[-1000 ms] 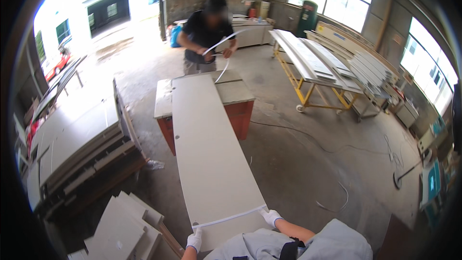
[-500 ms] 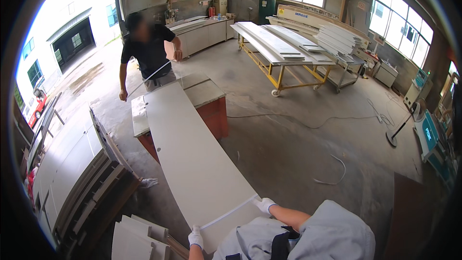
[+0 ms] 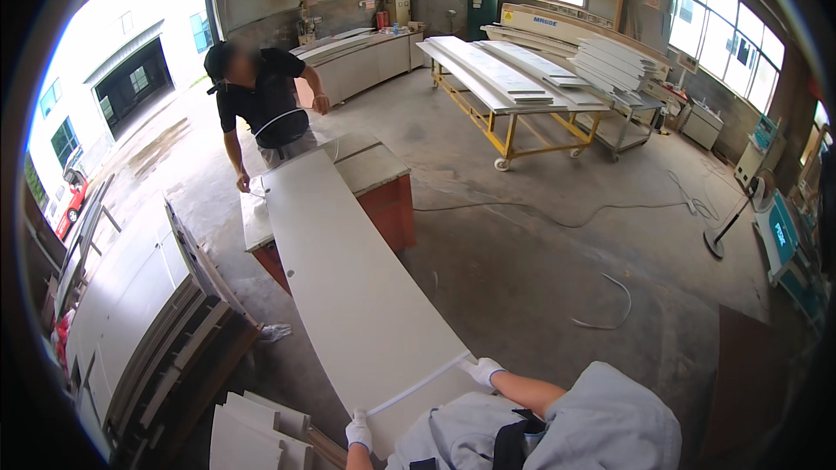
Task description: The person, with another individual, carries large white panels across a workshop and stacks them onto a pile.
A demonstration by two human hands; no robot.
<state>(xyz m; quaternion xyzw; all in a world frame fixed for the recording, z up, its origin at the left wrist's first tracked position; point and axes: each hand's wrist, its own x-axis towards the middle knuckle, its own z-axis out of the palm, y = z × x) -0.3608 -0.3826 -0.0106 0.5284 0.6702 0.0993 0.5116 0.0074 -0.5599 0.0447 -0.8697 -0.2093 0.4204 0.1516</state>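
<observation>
While gloved hands point(image 3: 480, 371) hold long panel point(image 3: 361, 265), white strip point(image 3: 418, 386) crosses it.

two gloves point(image 3: 358, 431), one co-worker point(image 3: 266, 106), one tank point(image 3: 482, 9)

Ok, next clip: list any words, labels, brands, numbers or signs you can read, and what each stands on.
Long beige machine: large blue lettering, readable in part, not copied here.
Teal panel, far right: pale lettering, not copied here.
Green tank: small marking, too small to read.
Wall sign: too small to read.
Long pale panel: no lettering seen.
</observation>
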